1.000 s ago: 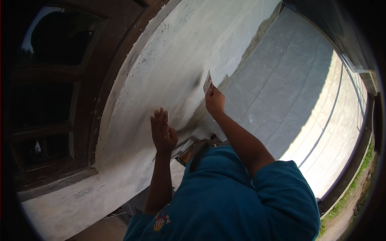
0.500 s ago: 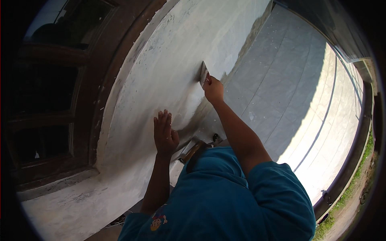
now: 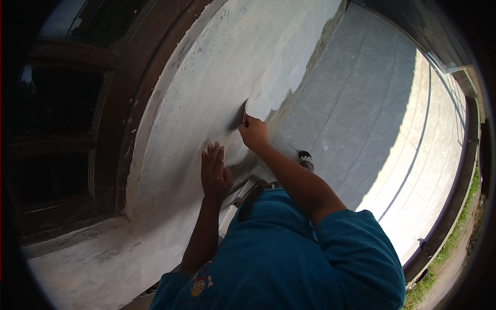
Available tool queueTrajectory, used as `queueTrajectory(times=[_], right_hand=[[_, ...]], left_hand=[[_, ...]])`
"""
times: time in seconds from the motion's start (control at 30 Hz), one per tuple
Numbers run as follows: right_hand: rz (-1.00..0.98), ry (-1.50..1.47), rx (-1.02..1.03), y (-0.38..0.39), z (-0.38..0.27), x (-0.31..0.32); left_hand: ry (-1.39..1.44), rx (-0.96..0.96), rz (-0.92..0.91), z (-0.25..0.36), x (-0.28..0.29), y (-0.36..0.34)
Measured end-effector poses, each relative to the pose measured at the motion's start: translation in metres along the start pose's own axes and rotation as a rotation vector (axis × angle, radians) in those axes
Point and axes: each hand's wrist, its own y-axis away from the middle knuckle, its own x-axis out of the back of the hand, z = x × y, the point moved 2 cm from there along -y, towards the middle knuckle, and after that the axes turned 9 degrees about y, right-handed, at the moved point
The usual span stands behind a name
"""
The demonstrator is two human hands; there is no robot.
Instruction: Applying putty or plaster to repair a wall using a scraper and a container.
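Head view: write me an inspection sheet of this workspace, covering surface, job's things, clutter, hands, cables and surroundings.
Surface: white wall, patchy finish, rough grey strip along its lower edge.
Job's things: flat-bladed scraper, seen nearly edge-on at the wall; exact contact cannot be told.
Clutter: dark-and-white item low down by the floor, partly hidden, kind unclear.
Hands: left hand open, fingers extended, at the wall; right hand closed on the scraper.
Cables: nothing seen.
Surroundings: brown-framed window at left; floor at right, part shaded, part sunlit; grass strip beyond.
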Motion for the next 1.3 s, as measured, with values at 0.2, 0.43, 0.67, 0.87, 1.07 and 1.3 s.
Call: queueTrajectory(times=[0.2,0.43,0.67,0.87,1.07,1.3], right_hand=[[-0.185,-0.097,-0.013,0.032,0.057,0.014],[-0.136,-0.354,-0.312,-0.039,0.004,0.013],[-0.127,-0.616,-0.4,0.003,0.057,0.033],[-0.104,-0.219,-0.272,-0.038,0.014,0.012],[-0.125,-0.133,-0.132,0.037,0.012,0.024],[0.047,0.021,-0.114,-0.029,0.007,-0.001]], left_hand=[[0.024,-0.002,0.016,-0.006,0.002,0.008],[0.024,-0.029,-0.011,0.0,0.0,0.008],[0.053,-0.009,0.016,-0.008,0.001,0.013],[0.07,-0.004,-0.001,-0.008,-0.002,0.007],[0.05,0.039,0.033,-0.017,0.0,0.018],[0.061,0.029,-0.007,-0.01,-0.002,0.015]])
